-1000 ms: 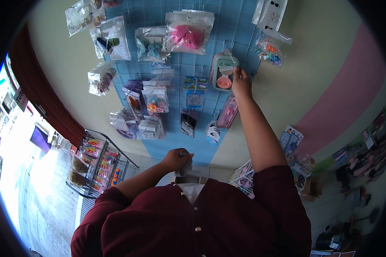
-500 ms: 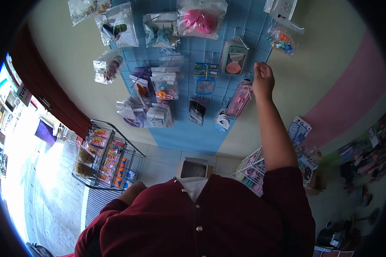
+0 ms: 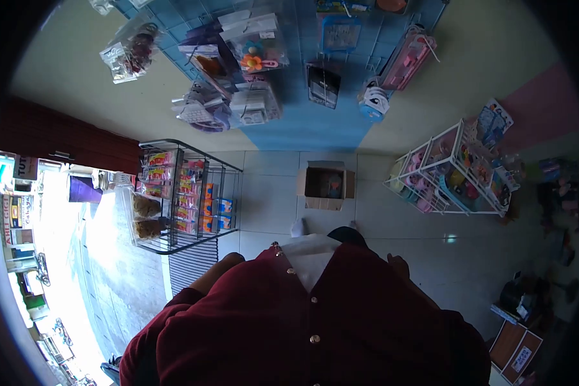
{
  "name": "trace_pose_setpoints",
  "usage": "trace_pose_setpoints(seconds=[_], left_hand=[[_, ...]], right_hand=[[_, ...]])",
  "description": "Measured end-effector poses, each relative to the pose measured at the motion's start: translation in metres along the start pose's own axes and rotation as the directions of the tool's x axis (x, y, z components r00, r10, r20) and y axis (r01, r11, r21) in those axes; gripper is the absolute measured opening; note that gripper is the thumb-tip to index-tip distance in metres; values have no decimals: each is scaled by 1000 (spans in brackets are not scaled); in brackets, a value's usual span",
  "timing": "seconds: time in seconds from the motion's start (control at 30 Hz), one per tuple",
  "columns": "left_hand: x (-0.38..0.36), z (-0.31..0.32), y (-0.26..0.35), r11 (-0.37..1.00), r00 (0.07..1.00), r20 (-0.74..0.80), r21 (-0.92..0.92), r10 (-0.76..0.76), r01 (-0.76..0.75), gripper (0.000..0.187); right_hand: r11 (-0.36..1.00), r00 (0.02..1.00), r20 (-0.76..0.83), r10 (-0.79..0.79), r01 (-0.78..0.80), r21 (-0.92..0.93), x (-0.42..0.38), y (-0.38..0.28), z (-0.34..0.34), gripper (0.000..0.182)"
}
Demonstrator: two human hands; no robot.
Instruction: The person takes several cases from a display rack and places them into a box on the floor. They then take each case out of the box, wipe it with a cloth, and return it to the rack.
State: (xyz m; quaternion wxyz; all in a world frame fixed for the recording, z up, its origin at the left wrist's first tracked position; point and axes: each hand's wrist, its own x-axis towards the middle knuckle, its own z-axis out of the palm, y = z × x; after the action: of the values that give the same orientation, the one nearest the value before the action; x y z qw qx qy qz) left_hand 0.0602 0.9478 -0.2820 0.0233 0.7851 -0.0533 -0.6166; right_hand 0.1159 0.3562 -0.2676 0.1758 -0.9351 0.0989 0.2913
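Note:
My left hand (image 3: 231,258) is low beside my body, mostly hidden by the dark red top, and its fingers do not show. At my other side, my right hand (image 3: 399,262) hangs near the chest edge, small and dim, with no object visible in it. Between my feet and the wall, an opened cardboard box (image 3: 311,203) stands on the tiled floor with something small inside. On the blue wire grid above hang a pink packaged case (image 3: 406,63), a white and blue item (image 3: 374,101) and a dark flat packet (image 3: 323,85).
A black wire rack (image 3: 193,151) with snack packets stands left, by the bright doorway. A white wire rack (image 3: 457,138) of colourful goods stands right. More bagged accessories (image 3: 254,55) hang on the grid. A wooden-fronted piece of furniture (image 3: 516,350) is at lower right.
My right hand has come down from beside the pink case on the grid to my side. The view has tilted downward, showing more floor and the whole box.

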Motion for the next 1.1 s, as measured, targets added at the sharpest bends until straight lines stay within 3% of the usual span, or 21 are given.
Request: trace_pose_setpoints(seconds=[0.03,0.1,0.17,0.2,0.23,0.27,0.3,0.33,0.4,0.43,0.5,0.6,0.63,0.67,0.73,0.83,0.9,0.97,1.0,1.07,1.1], left_hand=[[2,19,-10,999,998,48,-35,-35,37,39],[8,54,-25,993,986,140,-67,-91,101,38],[10,83,-33,987,965,233,-67,-124,143,37],[12,91,-32,989,953,279,-49,-122,141,36],[13,86,-23,992,937,331,-9,-116,127,38],[14,84,-13,993,919,378,28,-115,113,39],[6,74,5,993,913,393,23,-112,112,39],[-2,51,31,994,927,357,58,-110,96,41],[15,32,69,988,955,257,95,-146,125,43],[34,35,80,983,986,165,180,5,-35,46],[70,50,97,978,993,-90,-201,-80,61,55],[90,11,158,910,959,-136,-372,-250,185,42],[93,-3,170,906,966,-136,-395,-222,153,44],[116,6,171,901,966,-123,-404,-225,158,44],[164,16,172,969,983,-178,-249,-37,-9,43],[202,-4,161,947,984,-155,-319,-87,33,43],[244,-3,145,940,973,-160,-322,-168,110,45],[273,-19,132,934,954,-199,-322,-226,154,44],[292,-17,122,951,949,-236,-275,-208,140,40],[329,-27,101,938,927,-271,-299,-260,175,41],[342,-29,92,916,910,-304,-366,-282,162,42]], right_hand=[[947,967,223,-122,180,-266,-13,14,15,38],[921,913,404,54,110,-373,-16,33,38,42],[980,917,398,-18,95,-173,-14,65,66,46],[983,875,455,165,-184,-4,-8,61,67,47],[974,929,349,-123,181,-137,-14,61,70,49],[997,920,391,18,12,-75,-14,35,52,48],[986,925,379,-27,88,-143,-19,34,52,49],[965,929,361,-82,165,-205,-16,37,56,50],[967,875,428,225,-147,-209,-2,43,75,56],[965,863,442,245,-172,-199,7,47,84,57],[961,842,470,267,-195,-197,21,51,97,58],[987,904,399,151,-114,-116,43,28,106,57],[989,910,389,144,-118,-90,52,25,114,56],[991,916,379,135,-120,-63,59,25,121,54],[994,931,347,111,-107,-30,76,34,147,51],[987,937,327,122,-151,64,92,57,183,52],[995,951,296,-88,100,-27,97,93,213,52],[922,853,515,-87,265,-284,113,139,258,53],[921,854,512,-87,265,-285,113,155,274,53],[936,841,489,234,-59,-346,143,174,301,59],[938,850,474,228,-60,-343,159,188,319,59]])
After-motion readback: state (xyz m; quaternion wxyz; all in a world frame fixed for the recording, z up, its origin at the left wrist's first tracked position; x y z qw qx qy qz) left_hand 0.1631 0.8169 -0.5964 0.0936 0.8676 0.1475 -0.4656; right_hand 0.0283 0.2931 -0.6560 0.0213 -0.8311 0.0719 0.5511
